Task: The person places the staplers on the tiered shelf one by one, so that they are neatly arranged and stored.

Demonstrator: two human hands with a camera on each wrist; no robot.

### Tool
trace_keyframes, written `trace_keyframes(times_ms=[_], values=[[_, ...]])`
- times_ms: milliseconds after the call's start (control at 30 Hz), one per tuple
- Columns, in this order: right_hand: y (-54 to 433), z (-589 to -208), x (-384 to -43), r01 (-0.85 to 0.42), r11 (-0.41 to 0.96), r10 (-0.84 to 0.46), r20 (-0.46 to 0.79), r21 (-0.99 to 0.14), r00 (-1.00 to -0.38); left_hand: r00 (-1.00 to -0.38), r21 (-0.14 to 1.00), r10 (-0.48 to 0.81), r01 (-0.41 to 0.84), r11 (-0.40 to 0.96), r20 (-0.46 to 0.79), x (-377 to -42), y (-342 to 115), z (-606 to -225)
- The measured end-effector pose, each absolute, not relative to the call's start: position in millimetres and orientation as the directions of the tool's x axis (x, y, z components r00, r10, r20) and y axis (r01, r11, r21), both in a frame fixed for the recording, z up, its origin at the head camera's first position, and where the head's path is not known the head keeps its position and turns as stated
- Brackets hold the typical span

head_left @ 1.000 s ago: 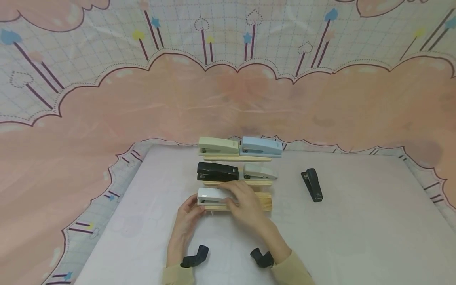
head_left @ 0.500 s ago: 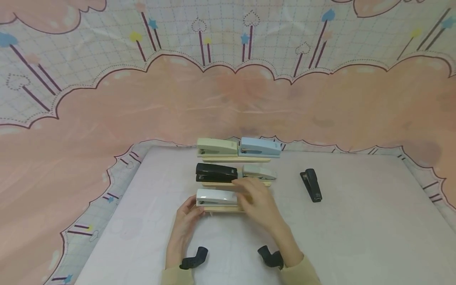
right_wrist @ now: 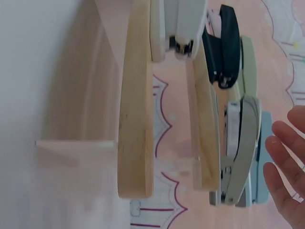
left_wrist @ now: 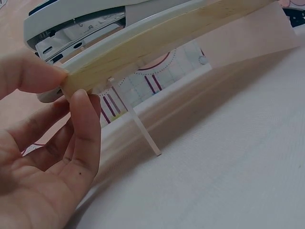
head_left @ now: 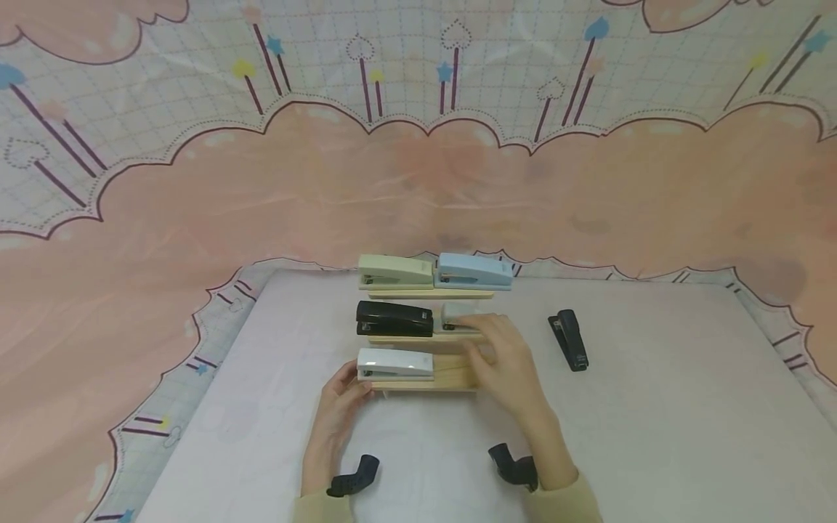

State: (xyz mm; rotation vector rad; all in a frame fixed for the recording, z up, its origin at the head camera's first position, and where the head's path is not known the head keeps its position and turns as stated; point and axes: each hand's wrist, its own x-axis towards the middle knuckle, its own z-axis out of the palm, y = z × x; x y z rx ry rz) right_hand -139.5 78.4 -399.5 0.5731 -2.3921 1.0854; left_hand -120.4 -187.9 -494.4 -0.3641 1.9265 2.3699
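Observation:
A tiered stand with wooden shelves (head_left: pixel 454 372) and clear supports rises in front of me. On its lowest shelf, a white stapler (head_left: pixel 395 363) lies at the left end, with bare wood to its right. My left hand (head_left: pixel 336 414) pinches that shelf's left end, fingertips at the wood's edge below the stapler. With fingers loosely bent and nothing in them, my right hand (head_left: pixel 513 374) hovers by the right end of the stand. It partly hides a pale grey stapler (head_left: pixel 453 314) on the middle shelf in the head view; the right wrist view shows its fingers (right_wrist: pixel 281 148) apart from that stapler.
Beside the grey one on the middle shelf sits a black stapler (head_left: pixel 394 318). A green stapler (head_left: pixel 395 270) and a blue stapler (head_left: pixel 475 270) share the top shelf. Another black stapler (head_left: pixel 570 340) lies on the white tabletop (head_left: pixel 654 407) to the right. A patterned cloth (head_left: pixel 418 181) hangs behind.
My right hand has let go of the white stapler and moved right, uncovering the stapler and the bare shelf. The left hand keeps its hold on the shelf end.

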Motion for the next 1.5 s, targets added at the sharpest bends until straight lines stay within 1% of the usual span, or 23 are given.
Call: trace_keyframes(times_ms=[200, 500, 733, 933, 1233, 1500], values=[[95.9, -400.4, -143.3, -0.47, 0.622, -0.103, 0.529, -0.627, -0.842, -0.971, 0.959, -0.098, -0.196, -0.205, -0.219, -120.0, -187.3, -492.7], [123.5, -409.5, -154.9, -0.358, 0.67, 0.032, 0.507, -0.651, -0.862, -0.973, 0.963, -0.097, -0.189, -0.192, -0.21, -120.0, -187.3, -493.7], [147.8, -422.0, -162.2, -0.244, 0.63, 0.138, 0.415, -0.738, -0.9, -0.973, 0.964, -0.095, -0.191, -0.184, -0.211, -120.0, -187.2, -493.0], [166.2, -432.6, -166.3, -0.184, 0.61, 0.207, 0.379, -0.771, -0.902, -0.973, 0.964, -0.099, -0.19, -0.185, -0.211, -120.2, -187.1, -492.9], [187.1, -440.7, -168.1, -0.088, 0.616, 0.264, 0.31, -0.783, -0.913, -0.972, 0.964, -0.098, -0.191, -0.186, -0.212, -119.4, -187.1, -492.2], [198.2, -442.7, -165.9, 0.008, 0.625, 0.254, 0.194, -0.78, -0.947, -0.972, 0.964, -0.095, -0.194, -0.185, -0.214, -119.8, -187.1, -490.8]])
